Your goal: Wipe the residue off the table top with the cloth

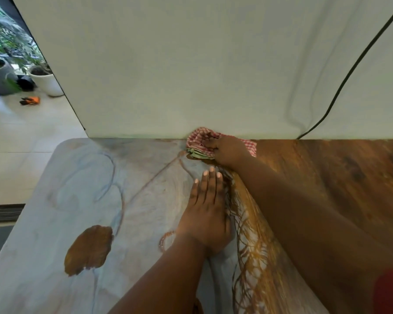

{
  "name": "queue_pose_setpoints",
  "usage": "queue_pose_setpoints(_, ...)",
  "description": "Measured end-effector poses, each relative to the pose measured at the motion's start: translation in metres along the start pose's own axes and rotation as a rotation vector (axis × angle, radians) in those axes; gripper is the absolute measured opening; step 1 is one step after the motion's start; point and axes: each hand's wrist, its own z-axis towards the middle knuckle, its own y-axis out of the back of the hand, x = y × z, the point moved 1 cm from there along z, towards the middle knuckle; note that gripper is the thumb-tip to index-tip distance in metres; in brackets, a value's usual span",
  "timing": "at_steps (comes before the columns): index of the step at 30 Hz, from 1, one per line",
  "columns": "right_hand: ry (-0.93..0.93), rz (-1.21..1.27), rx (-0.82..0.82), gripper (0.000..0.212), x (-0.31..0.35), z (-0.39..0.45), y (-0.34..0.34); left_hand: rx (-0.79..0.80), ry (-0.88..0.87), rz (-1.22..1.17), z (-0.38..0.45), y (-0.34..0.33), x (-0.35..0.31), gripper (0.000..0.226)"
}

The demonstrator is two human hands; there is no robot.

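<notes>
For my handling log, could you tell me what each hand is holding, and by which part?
The right hand grips the bunched checked cloth from above, at its right side, near the table's far edge. The left hand holds nothing; it lies flat on the table top.

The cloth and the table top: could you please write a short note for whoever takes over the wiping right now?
Right hand grips the checked cloth at the table's far edge, against the white backdrop.
Left hand rests flat and open on the table top.
Done: the left part looks mostly wiped pale, with faint smears.
Left: the brown patch at near left, the streaks beside the right arm, and the brown coating on the right side.
</notes>
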Motion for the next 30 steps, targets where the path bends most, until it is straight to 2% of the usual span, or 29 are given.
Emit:
queue_pose_setpoints(4, 0.098, 0.061, 0.076, 0.048, -0.003, -0.002, -0.007, 0.038, 0.006, 0.01, 0.0, 0.001, 0.002, 0.08)
queue_pose_setpoints(8, -0.101, 0.037, 0.054, 0.049, -0.054, -0.017, 0.01, 0.069, -0.003, 0.017, 0.0, 0.003, 0.001, 0.077)
queue_pose_setpoints(11, -0.194, 0.029, 0.021, 0.049, -0.043, -0.021, 0.011, 0.067, 0.014, 0.002, 0.001, 0.005, 0.0, 0.077)
queue_pose_setpoints(13, -0.101, -0.016, -0.004, 0.043, -0.01, -0.02, 0.0, 0.107, 0.031, 0.001, 0.0, 0.005, -0.001, 0.08)
queue_pose_setpoints(17, 0.238, -0.058, 0.024, 0.037, 0.024, -0.021, -0.01, 0.153, 0.068, -0.008, 0.0, 0.009, -0.002, 0.09)
queue_pose_setpoints(18, 0.24, -0.011, 0.041, 0.035, 0.022, -0.02, -0.007, 0.169, 0.073, -0.008, 0.0, 0.009, -0.002, 0.092)
queue_pose_setpoints(20, 0.112, 0.076, 0.045, 0.039, 0.012, -0.012, -0.003, 0.192, 0.076, 0.001, 0.001, 0.009, -0.003, 0.094)
queue_pose_setpoints(23, -0.034, 0.018, 0.015, 0.046, 0.024, -0.004, -0.008, 0.184, 0.063, -0.011, 0.001, 0.008, 0.0, 0.095)
queue_pose_setpoints(26, 0.026, -0.133, 0.027, 0.047, 0.039, -0.006, -0.01, 0.156, 0.057, -0.019, 0.0, 0.009, 0.0, 0.1)
queue_pose_setpoints(30, 0.176, -0.177, 0.14, 0.048, 0.02, -0.012, -0.004, 0.131, 0.064, -0.019, -0.001, 0.01, -0.002, 0.103)
